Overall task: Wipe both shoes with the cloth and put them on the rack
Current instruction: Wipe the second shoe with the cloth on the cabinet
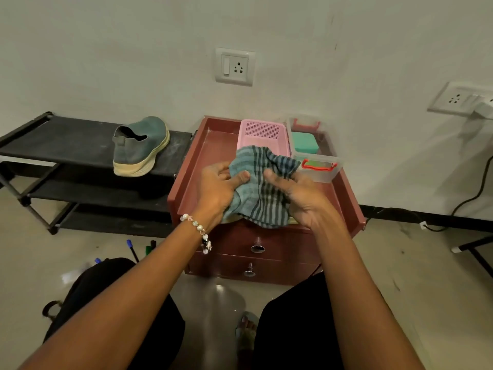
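Both hands' grip pinching striped cloth (256,188) above cabinet's (186,166) raised rim, left hand (221,182), right hand (296,193).

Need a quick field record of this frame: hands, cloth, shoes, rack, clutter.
left hand: grips striped blue-green cloth
right hand: grips same cloth
cloth position: bunched over maroon drawer unit
shoe: one teal slip-on shoe with cream sole, on top shelf
rack: black tiered shoe rack, left of drawer unit
second shoe: not clearly visible
clutter: pink plastic basket, clear box with red latch
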A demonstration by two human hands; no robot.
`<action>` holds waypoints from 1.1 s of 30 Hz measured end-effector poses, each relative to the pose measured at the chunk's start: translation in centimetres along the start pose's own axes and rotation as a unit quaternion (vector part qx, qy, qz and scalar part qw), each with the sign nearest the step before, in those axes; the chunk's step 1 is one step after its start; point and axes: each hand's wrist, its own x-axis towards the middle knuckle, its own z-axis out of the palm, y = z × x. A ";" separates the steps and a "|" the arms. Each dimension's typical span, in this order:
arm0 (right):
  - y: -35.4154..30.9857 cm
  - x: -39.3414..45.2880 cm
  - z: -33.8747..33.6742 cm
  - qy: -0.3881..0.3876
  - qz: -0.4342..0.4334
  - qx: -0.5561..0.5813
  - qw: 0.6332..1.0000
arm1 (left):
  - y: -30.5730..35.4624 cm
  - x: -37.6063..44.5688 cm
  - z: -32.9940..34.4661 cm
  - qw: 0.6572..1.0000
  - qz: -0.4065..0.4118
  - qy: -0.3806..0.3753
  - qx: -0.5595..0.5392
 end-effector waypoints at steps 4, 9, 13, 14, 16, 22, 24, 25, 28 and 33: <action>-0.9 -0.3 -2.1 0.020 0.044 -0.028 0.998 | 0.7 0.0 1.9 0.993 0.003 -0.117 0.028; -2.5 0.9 -8.4 0.243 -0.065 -0.070 0.965 | 1.7 1.9 1.0 0.979 0.065 -0.088 0.172; -1.3 1.9 -12.3 0.385 -0.076 -0.391 0.833 | 1.0 3.3 -0.8 0.927 0.149 -0.011 0.343; -0.9 2.3 -12.4 0.360 -0.066 -0.446 0.817 | 1.0 3.3 -0.9 0.912 0.160 -0.012 0.378; 0.2 3.2 -12.2 0.283 -0.044 -0.529 0.799 | 1.2 3.1 -0.8 0.875 0.174 -0.027 0.450; 1.8 5.1 -10.5 0.282 0.004 -0.667 0.689 | 0.7 4.2 -2.0 0.795 0.059 -0.135 0.589; 0.4 4.2 -8.8 0.295 -0.060 -0.661 0.687 | 0.7 4.4 -2.2 0.794 0.042 -0.140 0.590; 0.1 3.8 -8.0 0.294 -0.100 -0.630 0.712 | 0.8 4.6 -2.2 0.793 0.043 -0.140 0.592; 0.6 2.4 -4.5 0.262 -0.154 -0.507 0.807 | 1.1 5.0 -2.5 0.775 0.057 -0.136 0.614; 2.5 0.6 1.9 0.146 -0.016 -0.443 0.885 | 1.4 5.0 -2.6 0.672 0.093 -0.176 0.713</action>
